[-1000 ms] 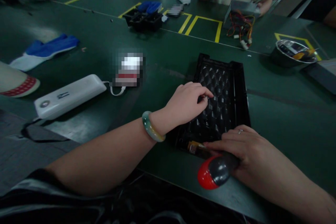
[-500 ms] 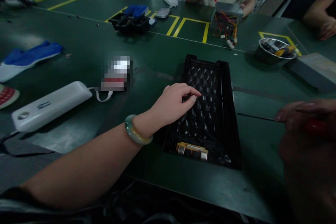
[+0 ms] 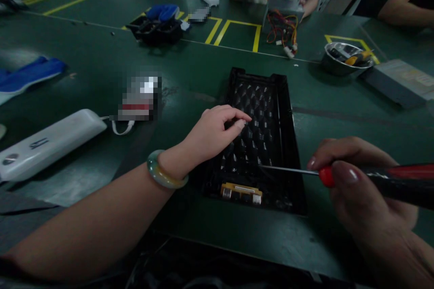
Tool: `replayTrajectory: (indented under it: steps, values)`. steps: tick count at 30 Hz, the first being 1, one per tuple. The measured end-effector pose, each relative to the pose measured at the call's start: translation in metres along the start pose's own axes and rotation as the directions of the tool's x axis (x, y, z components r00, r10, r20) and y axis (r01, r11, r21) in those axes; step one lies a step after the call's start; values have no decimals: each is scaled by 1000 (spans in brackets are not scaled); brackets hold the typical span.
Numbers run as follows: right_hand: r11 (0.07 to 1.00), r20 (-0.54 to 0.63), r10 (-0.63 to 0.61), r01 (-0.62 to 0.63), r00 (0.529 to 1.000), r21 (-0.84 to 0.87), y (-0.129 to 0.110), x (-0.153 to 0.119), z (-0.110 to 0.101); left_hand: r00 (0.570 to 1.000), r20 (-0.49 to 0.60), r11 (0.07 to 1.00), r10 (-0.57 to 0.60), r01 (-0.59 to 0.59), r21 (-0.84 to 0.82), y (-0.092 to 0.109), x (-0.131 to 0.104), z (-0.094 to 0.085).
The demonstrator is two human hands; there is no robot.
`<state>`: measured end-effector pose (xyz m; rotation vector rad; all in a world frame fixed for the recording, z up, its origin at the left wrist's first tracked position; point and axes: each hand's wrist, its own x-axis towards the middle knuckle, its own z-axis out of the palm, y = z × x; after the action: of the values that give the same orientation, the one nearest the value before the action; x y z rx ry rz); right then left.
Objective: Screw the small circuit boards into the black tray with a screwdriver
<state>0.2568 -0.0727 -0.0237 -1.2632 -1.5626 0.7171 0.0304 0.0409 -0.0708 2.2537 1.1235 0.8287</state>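
A black plastic panel (image 3: 288, 144) with a studded inner face lies lengthwise in front of me, raised edges around it. At its near end sits a small yellowish circuit board (image 3: 241, 188) with metal connectors. My left hand (image 3: 220, 126), a jade-like bangle on the wrist, is over the panel's left side. Its thumb and index fingertips come together; whatever is between them is hidden, and the other fingers barely show. My right hand (image 3: 362, 185) is wrapped round a red-and-black screwdriver (image 3: 291, 170). The thin shaft points left, its tip over the panel's lower part.
A white power bank (image 3: 54, 144) is cabled to a blurred-out device (image 3: 139, 99) on my left. Beyond lie a blue glove (image 3: 34, 74) and a black tray (image 3: 154, 29). A metal bowl of tools (image 3: 347, 58) and a grey box (image 3: 400, 81) stand right. Across, a person handles a wired metal box (image 3: 283, 11).
My right hand has moved left and come into clearer view, bringing the screwdriver's tip over the panel. The left hand keeps its pose on the panel. The whole view has shifted slightly.
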Motion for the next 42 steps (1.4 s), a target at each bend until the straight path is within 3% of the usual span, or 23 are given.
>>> replayTrajectory:
  steps: [8,22,28,42]
  values:
    - [999,153,27,-32,988,31,11,1,-5,1000,16,1000,-3,3,2,2,0,-1]
    - [985,57,42,-51,997,167,6,3,3,1000,23,1000,-4,4,9,0,0,0]
    - [973,173,136,-164,976,161,10,-5,12,1000,6,1000,5,-5,5,0,0,0]
    - [973,251,135,-177,959,151,15,-8,16,1000,12,1000,13,-14,18,0,0,0]
